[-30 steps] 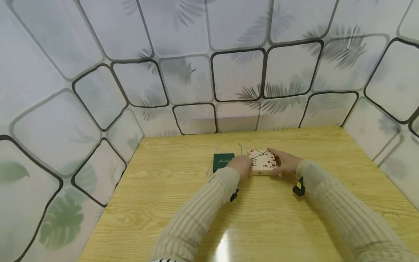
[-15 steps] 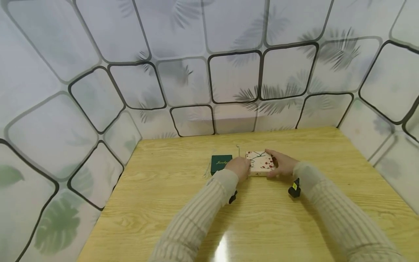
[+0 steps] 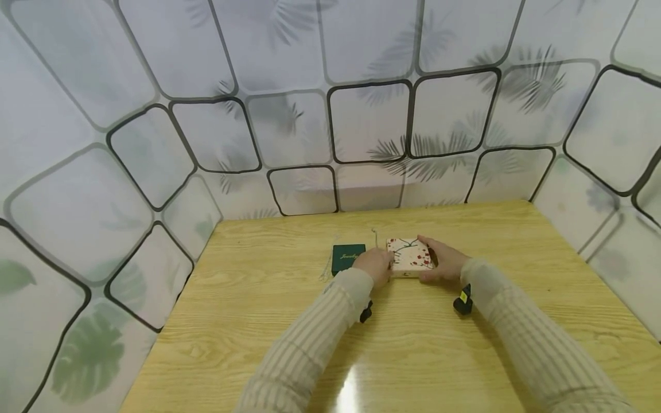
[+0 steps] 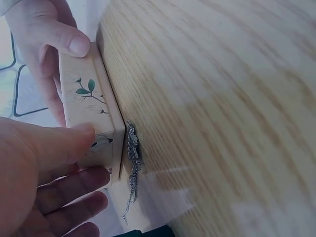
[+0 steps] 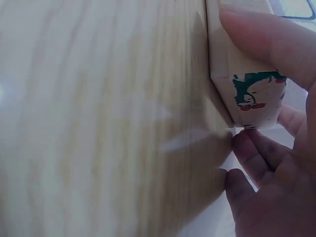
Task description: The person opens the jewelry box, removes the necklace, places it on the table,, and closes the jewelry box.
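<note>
A cream flower-patterned box (image 3: pixel 410 257) with red blossoms and dark branches lies flat on the wooden table. From its right side my right hand (image 3: pixel 445 259) grips it, thumb along the front wall and fingers behind. My left hand (image 3: pixel 375 266) holds the box's left end; in the left wrist view the thumb and index finger lie at the corner of the floral box (image 4: pixel 86 98). Close beside that corner, a silver chain (image 4: pixel 133 158) rests on the table. Just left of my left hand is a dark green box (image 3: pixel 348 256) with gold lettering, partly covered by the hand.
Another thin silver chain (image 3: pixel 326 267) lies along the left side of the green box. The wooden table (image 3: pixel 248 298) reaches back to a patterned cloth wall (image 3: pixel 369 123), with further cloth on both sides.
The head view has shifted slightly, moving everything a little to the left in the picture. Both hands keep their places on the flower-patterned box, which stays put on the table.
</note>
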`<state>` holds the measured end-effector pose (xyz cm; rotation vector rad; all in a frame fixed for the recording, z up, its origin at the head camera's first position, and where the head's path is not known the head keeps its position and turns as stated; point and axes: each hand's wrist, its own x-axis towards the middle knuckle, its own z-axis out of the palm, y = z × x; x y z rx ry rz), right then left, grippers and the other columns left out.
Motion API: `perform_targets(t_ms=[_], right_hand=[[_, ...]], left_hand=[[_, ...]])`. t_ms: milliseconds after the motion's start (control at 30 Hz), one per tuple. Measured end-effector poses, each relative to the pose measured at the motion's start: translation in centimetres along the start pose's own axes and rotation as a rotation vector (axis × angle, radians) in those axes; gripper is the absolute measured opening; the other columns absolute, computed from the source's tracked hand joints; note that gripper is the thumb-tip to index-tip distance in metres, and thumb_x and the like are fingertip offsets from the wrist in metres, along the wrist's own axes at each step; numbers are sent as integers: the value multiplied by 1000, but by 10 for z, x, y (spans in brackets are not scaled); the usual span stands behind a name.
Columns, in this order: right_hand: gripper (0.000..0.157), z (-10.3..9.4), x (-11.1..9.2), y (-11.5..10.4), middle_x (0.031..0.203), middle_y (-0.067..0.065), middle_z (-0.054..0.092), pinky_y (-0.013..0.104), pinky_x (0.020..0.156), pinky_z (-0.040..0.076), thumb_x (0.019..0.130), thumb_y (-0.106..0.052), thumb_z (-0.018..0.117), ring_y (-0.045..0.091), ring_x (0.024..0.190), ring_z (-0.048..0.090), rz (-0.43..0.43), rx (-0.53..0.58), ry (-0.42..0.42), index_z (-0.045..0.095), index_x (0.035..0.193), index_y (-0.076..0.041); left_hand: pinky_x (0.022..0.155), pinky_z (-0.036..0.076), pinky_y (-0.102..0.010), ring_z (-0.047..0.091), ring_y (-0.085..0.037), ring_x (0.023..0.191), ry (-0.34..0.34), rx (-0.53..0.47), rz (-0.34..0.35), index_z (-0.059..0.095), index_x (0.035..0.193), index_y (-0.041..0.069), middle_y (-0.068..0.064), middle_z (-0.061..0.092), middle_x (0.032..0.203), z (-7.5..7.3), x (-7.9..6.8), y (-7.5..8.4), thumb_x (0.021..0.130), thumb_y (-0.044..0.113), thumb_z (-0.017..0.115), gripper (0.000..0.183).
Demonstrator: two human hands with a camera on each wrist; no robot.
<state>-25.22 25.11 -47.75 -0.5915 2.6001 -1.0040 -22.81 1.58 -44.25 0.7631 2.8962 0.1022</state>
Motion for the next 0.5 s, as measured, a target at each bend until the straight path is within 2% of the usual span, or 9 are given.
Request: perform_targets(t_ms=[33,133,167,267,400,433,500], right_hand=[[117,1,0,1,155,26,13,60,111,14,73,-42,83,45,141,14,-9,-7,0,9,153,0],[119,2,1,1,156,27,9,60,111,11,73,-38,84,46,141,11,-29,-30,0,4,153,2],[121,2,1,1,156,27,7,60,112,10,73,-37,84,46,141,9,-32,-36,2,2,153,2],[126,0,-1,-2,156,27,3,59,112,7,71,-31,86,46,141,6,-24,-7,4,-4,153,0],[126,-5,-6,-7,155,31,5,62,110,10,74,-32,85,49,140,9,-12,40,4,-9,152,-2],[125,-6,-9,-8,154,31,6,63,109,12,75,-33,84,49,139,10,-10,45,5,-10,152,-2],[123,-10,-15,-10,154,31,7,65,108,16,78,-37,81,50,138,14,3,29,15,-10,153,-3]], left_hand=[[65,46,-27,58,-10,83,3,-6,2,63,103,22,5,64,96,1,0,0,93,34,64,16],[77,50,-27,61,-12,96,26,-48,-6,60,124,17,1,65,111,3,0,-3,93,39,63,39],[82,50,-28,61,-13,100,32,-68,-8,55,132,15,0,64,116,4,-1,-3,92,41,63,48],[85,51,-30,61,-15,103,51,-134,-3,37,147,11,-3,63,118,3,-4,-8,92,42,63,68],[86,51,-32,60,-18,107,61,-176,8,30,151,12,-3,63,120,-4,-12,-14,93,41,63,72],[87,51,-32,61,-18,106,58,-195,2,28,152,14,-3,61,124,-7,-15,-16,93,40,63,73],[94,48,-34,56,-20,117,57,-204,-7,24,154,15,-5,53,136,-12,-22,-19,94,40,62,75]])
